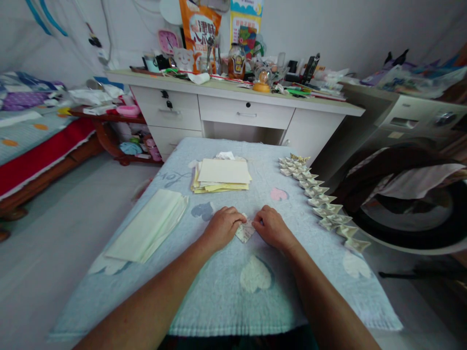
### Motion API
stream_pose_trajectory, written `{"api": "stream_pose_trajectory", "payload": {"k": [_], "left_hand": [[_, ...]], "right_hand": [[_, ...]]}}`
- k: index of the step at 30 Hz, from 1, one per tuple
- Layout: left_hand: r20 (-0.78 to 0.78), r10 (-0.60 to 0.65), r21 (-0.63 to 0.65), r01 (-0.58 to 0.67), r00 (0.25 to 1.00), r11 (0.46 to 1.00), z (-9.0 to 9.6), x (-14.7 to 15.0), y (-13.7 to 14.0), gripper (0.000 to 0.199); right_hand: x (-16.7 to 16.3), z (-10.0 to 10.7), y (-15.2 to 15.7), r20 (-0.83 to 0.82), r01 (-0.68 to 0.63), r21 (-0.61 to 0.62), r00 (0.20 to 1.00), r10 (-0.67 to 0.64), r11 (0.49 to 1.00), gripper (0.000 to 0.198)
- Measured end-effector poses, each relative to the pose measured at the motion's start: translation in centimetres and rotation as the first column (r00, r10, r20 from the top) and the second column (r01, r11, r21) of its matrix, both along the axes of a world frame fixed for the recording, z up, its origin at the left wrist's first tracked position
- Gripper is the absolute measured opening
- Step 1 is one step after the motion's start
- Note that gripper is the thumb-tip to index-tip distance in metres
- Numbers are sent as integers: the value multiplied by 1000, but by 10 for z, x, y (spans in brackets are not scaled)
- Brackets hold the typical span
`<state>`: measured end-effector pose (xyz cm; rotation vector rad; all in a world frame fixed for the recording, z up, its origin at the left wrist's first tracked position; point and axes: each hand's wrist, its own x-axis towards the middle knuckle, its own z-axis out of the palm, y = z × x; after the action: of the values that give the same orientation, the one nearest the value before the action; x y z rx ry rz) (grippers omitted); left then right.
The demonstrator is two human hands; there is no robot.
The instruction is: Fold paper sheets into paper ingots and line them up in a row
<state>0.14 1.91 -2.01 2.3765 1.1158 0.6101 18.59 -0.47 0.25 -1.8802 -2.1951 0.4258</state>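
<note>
Lying aslant on the left of the cloth (209, 308), a long bundle of folded sheets (146, 228) sits outside the person's left forearm, probably so that it is within reach yet clear of the work. Its long axis runs from the near left up toward the middle. Next comes a paper pile (224, 171), squared roughly to the far edge and set beyond the hands, which seems to leave the near middle free for folding.

The left hand (226, 224) grasps the left side of a small folded paper (245, 234) between thumb and fingertips. That paper is at the middle of the cloth, in front of the person, and one corner points back toward the body. Fingers cover its sides, so its long axis cannot be told. The right hand (272, 227), fingers curled, pinches the opposite side, likely to keep the paper steady and even.

Farther right, a row of folded paper pieces (326, 210) slants from the far edge toward the near right corner, their tips pointing mostly sideways; lining them up there apparently keeps them from the right arm's path.
</note>
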Motion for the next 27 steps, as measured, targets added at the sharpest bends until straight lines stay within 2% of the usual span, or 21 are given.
{"api": "stream_pose_trajectory", "payload": {"k": [11,16,22,27], "left_hand": [[-1,7,-8,-7,1000,1000,2,1,0,19],[-6,13,-13,-13,1000,1000,2,1,0,19],[-11,-6,7,7,1000,1000,0,1,0,16],[-18,19,12,-19,1000,1000,-1,3,-1,15]], "right_hand": [[13,3,1,-93,-25,-38,995,21,999,12],[19,2,1,-186,-29,-28,982,23,999,17],[7,3,-3,-90,51,-53,994,-55,997,14],[2,3,-4,6,51,-51,999,-51,997,14]]}}
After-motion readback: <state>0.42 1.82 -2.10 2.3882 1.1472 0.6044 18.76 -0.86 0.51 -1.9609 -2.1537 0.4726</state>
